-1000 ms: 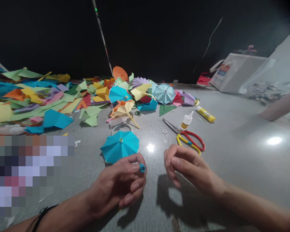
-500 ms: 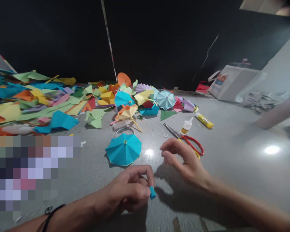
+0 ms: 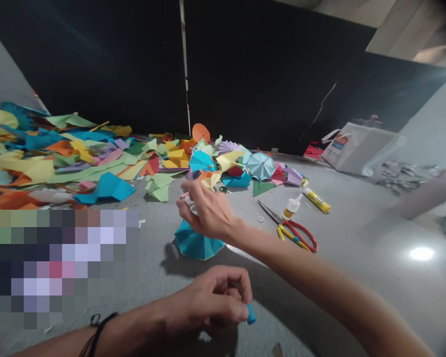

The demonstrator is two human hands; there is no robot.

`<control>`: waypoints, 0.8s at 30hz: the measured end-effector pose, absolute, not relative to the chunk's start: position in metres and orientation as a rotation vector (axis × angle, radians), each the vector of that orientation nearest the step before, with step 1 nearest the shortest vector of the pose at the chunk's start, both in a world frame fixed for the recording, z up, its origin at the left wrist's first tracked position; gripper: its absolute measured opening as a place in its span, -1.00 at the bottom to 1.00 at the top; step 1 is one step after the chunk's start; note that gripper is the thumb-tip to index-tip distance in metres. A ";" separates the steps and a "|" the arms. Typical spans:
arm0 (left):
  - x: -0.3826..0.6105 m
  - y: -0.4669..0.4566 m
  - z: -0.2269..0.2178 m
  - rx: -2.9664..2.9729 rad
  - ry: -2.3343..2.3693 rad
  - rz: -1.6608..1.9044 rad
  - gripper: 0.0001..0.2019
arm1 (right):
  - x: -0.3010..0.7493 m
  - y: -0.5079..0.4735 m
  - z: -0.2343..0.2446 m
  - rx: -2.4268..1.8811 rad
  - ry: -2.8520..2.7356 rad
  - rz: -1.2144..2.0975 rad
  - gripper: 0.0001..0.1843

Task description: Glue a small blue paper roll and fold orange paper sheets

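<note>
My left hand (image 3: 223, 300) is closed, pinching a small roll of blue paper (image 3: 251, 314) between thumb and forefinger. My right hand (image 3: 208, 208) reaches over a blue pleated paper umbrella (image 3: 200, 245), hiding its top. Its thumb and fingers are apart, close to a thin pink paper stick (image 3: 185, 195); I cannot see them close on it. Just beyond those fingers lies an orange and cream paper umbrella (image 3: 211, 179), partly covered by the hand.
Red and yellow-handled scissors (image 3: 295, 235), a white glue bottle (image 3: 292, 207) and a yellow tube (image 3: 317, 200) lie right of centre. Coloured paper scraps (image 3: 96, 153) and a pale blue paper umbrella (image 3: 260, 165) line the back. A white bag (image 3: 357, 148) stands at the back right.
My right hand has moved left and forward, from beside the scissors to above the blue umbrella. My left hand still pinches the blue roll. The whole view has shifted slightly.
</note>
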State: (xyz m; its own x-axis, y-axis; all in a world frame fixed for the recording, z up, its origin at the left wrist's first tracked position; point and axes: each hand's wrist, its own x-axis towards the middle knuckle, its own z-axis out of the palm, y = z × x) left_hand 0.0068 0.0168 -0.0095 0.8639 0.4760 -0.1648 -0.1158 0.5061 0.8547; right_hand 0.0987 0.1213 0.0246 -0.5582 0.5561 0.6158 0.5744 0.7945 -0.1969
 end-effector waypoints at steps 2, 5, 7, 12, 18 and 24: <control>0.007 0.017 -0.010 0.967 0.408 0.378 -0.77 | 0.093 0.124 0.017 -0.874 -2.379 -0.099 -0.59; 0.006 0.017 -0.011 0.975 0.420 0.378 -0.76 | 0.091 0.124 0.011 -0.921 -2.459 -0.162 -0.60; 0.005 0.016 -0.010 0.999 0.441 0.374 -0.74 | 0.091 0.125 0.009 -0.933 -2.485 -0.180 -0.63; 0.005 0.016 -0.009 1.012 0.433 0.354 -0.73 | 0.089 0.129 0.005 -0.944 -2.498 -0.181 -0.68; 0.007 0.015 -0.012 0.946 0.388 0.341 -0.73 | 0.085 0.130 0.000 -0.931 -2.487 -0.161 -0.69; 0.006 0.013 -0.005 0.999 0.420 0.420 -0.75 | 0.108 0.131 0.013 -1.000 -2.321 -0.067 -0.72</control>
State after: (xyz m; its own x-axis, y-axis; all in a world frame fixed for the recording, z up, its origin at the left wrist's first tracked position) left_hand 0.0064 0.0131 -0.0052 0.8426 0.5188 -0.1445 -0.1442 0.4759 0.8676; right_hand 0.1076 0.1311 0.0132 -0.5333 0.6446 0.5478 0.6753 0.7144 -0.1832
